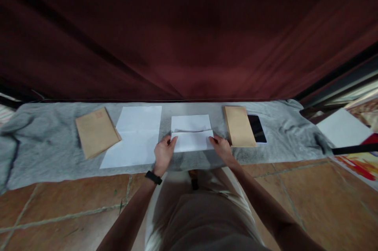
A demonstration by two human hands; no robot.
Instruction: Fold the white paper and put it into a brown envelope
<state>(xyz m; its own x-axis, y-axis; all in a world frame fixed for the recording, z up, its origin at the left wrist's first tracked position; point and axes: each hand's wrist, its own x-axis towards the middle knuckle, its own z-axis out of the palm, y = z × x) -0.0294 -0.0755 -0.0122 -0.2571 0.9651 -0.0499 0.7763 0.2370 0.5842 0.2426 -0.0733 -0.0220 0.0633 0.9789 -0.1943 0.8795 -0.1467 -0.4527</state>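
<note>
Both forearms reach in from the bottom edge and converge over the grey cloth (63, 125), the left hand (164, 154) angled inward with a dark band (153, 178) around its wrist, the right hand (221, 147) mirroring it from the other side. Each hand is nearly closed in a light pinch, thumb lying on top of the paper and the other fingers curled by the edge, partly hidden, so how far they go underneath cannot be told. Of the containers, a brown envelope (97, 133) with a small reddish mark near one corner lies tilted on the left, overlapping the edge of a flat white sheet (138, 141) that has a faint crease across its middle. A stack of brown envelopes (240, 127) lies just beyond the right hand, partly covering a dark-screened device (257, 129); whether anything is inside the envelopes cannot be seen. The folded paper (193, 142) lies directly between the two hands, in front of the person's body, gripped at its left and right ends. Its near part is doubled over toward the far side, the flap's edge slightly lifted and casting a thin dark line, while the far panel extends flat past the fingertips, toward the dark red curtain (189, 46)
</note>
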